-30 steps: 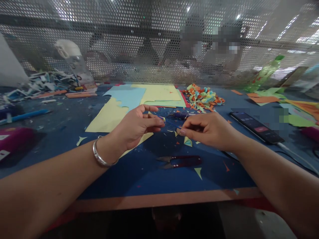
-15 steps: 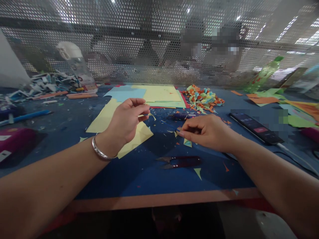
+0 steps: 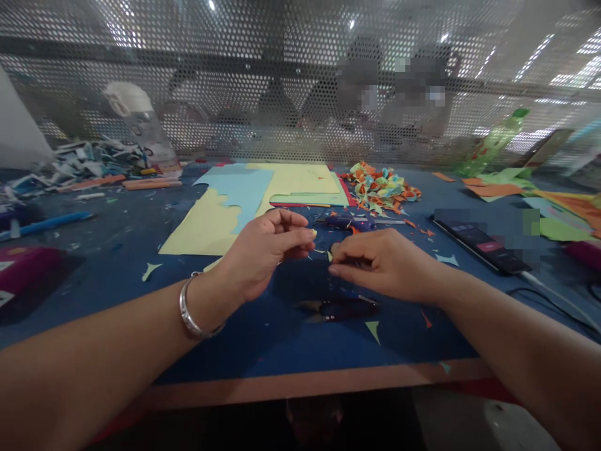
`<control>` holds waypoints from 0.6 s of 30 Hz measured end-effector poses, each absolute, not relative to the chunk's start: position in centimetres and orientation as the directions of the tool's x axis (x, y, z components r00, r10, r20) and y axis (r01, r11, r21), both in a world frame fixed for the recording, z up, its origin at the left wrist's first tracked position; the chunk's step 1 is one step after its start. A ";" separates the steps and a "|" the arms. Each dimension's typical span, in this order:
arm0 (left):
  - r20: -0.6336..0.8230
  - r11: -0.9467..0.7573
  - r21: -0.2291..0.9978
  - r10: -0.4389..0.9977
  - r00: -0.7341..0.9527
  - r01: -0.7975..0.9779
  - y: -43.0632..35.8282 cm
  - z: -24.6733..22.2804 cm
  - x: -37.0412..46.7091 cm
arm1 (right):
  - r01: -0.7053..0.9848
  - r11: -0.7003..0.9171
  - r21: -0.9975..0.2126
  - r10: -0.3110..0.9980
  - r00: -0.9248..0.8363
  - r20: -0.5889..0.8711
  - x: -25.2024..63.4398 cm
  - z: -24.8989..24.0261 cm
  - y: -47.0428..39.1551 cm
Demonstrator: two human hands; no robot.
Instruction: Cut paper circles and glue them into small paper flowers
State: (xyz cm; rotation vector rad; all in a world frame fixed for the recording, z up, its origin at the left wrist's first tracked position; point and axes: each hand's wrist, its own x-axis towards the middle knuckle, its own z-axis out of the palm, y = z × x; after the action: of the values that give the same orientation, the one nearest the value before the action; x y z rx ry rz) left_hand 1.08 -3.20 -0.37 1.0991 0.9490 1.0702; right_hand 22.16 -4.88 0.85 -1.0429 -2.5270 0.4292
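Between the thumb and fingertips of my left hand, a small yellow paper piece is pinched. My right hand is closed just to the right of it, a short gap away. A pale scrap shows at its fingertips; I cannot make out what it grips. Thread snips lie on the blue tabletop below the hands, with a thin pen-like tool beside them. Behind the right hand lies a blue glue gun. A yellow sheet and a blue sheet with scalloped cut edges extend behind the left hand.
A heap of coloured paper pieces sits at the back. On the right are a phone with a cable, orange paper and a green bottle. At left stand a water bottle and a purple case. A perforated metal screen rises behind.
My left hand has moved right and down, towards my right hand, which stays nearly in place. The thin tool now shows by the snips. More of the blue sheet is visible.
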 end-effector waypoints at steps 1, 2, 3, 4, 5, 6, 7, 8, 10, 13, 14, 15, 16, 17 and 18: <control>-0.066 0.114 0.975 0.968 0.241 -0.189 -3.3 -0.5 1.2 | 0.607 0.665 -0.435 0.740 -0.616 0.271 22.2 0.8 -4.9; -0.064 0.116 0.974 0.964 0.257 -0.193 -3.4 -0.5 1.3 | 0.603 0.652 -0.459 0.755 -0.572 0.320 22.2 0.8 -4.9; -0.062 0.117 0.974 0.961 0.271 -0.194 -3.5 -0.6 1.4 | 0.596 0.644 -0.480 0.764 -0.532 0.364 22.2 0.7 -4.9; -0.059 0.117 0.975 0.957 0.283 -0.190 -3.6 -0.7 1.4 | 0.587 0.642 -0.493 0.767 -0.502 0.400 22.2 0.6 -4.9; -0.058 0.115 0.976 0.955 0.289 -0.185 -3.7 -0.8 1.5 | 0.577 0.645 -0.501 0.764 -0.483 0.428 22.2 0.5 -4.9; -0.056 0.113 0.977 0.955 0.292 -0.179 -3.8 -0.9 1.6 | 0.570 0.650 -0.503 0.760 -0.471 0.448 22.2 0.4 -4.9; -0.054 0.110 0.978 0.954 0.294 -0.175 -3.8 -0.9 1.6 | 0.567 0.653 -0.502 0.757 -0.463 0.461 22.1 0.4 -4.9; -0.049 0.105 0.979 0.953 0.298 -0.174 -3.8 -1.0 1.6 | 0.564 0.658 -0.499 0.752 -0.460 0.472 22.1 0.3 -4.9; -0.038 0.097 0.980 0.950 0.310 -0.175 -3.9 -1.0 1.6 | 0.554 0.674 -0.489 0.737 -0.460 0.494 22.0 0.3 -4.9; -0.027 0.088 0.981 0.944 0.330 -0.171 -3.9 -1.0 1.6 | 0.543 0.693 -0.475 0.720 -0.472 0.509 21.8 0.3 -5.0; -0.026 0.085 0.983 0.942 0.334 -0.164 -3.9 -1.0 1.7 | 0.542 0.695 -0.472 0.717 -0.475 0.510 21.8 0.3 -5.0; -0.025 0.082 0.985 0.941 0.337 -0.155 -4.0 -0.9 1.7 | 0.543 0.696 -0.470 0.716 -0.478 0.508 21.7 0.3 -5.0; -0.021 0.075 0.987 0.940 0.340 -0.145 -4.0 -0.9 1.7 | 0.545 0.697 -0.467 0.715 -0.482 0.506 21.7 0.3 -5.0; -0.015 0.066 0.989 0.939 0.344 -0.136 -4.1 -0.9 1.7 | 0.545 0.699 -0.463 0.713 -0.487 0.504 21.7 0.3 -5.0; -0.005 0.053 0.990 0.938 0.347 -0.128 -4.2 -0.9 1.7 | 0.545 0.702 -0.458 0.711 -0.491 0.504 21.7 0.3 -5.1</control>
State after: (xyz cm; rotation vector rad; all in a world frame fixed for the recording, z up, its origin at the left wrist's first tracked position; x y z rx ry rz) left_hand 1.72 -4.16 -0.88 1.2363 0.8660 0.9879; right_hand 21.71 -5.07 0.28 -0.9529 -2.2199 0.3100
